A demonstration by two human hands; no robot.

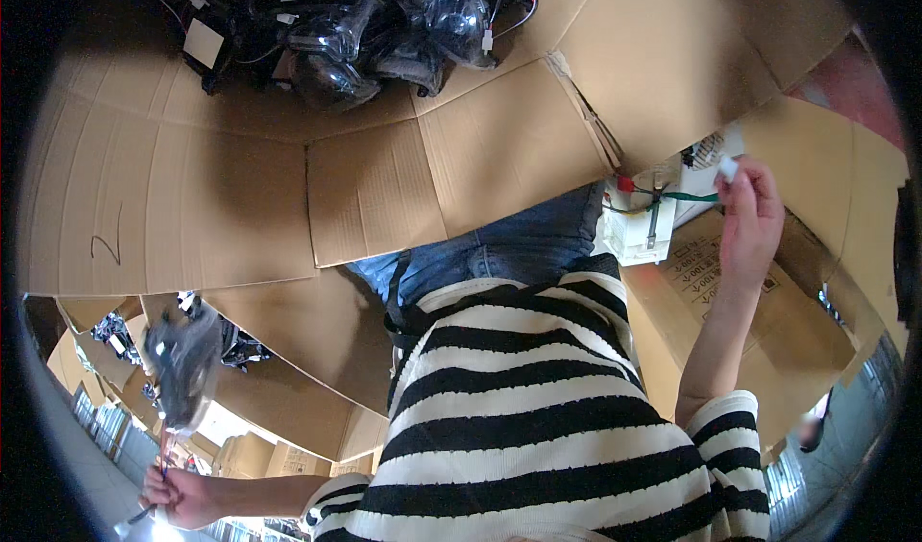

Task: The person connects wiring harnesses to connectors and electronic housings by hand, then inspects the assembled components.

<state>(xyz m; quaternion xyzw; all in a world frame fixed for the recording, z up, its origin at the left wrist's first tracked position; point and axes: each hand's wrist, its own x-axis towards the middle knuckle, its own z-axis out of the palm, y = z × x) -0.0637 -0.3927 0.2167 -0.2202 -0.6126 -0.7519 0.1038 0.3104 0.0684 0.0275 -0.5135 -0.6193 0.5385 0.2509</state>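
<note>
At the lower left, my left hand (178, 499) is closed on the wires of a black unit with a clear shell (182, 364), which is blurred and looks like a lamp. My right hand (751, 217), raised on the right, pinches a small white piece (727, 168), perhaps a plug. Close beside those fingers is a white box-shaped device (639, 230) with a red part and a green wire (690, 196) running toward my hand. Whether that wire joins the white piece I cannot tell.
A large open cardboard box (375, 187) stands before me, with several similar clear-domed black units (384, 38) inside. Another carton (288, 369) at the left holds dark wired parts. A printed carton (711, 283) lies below the white device.
</note>
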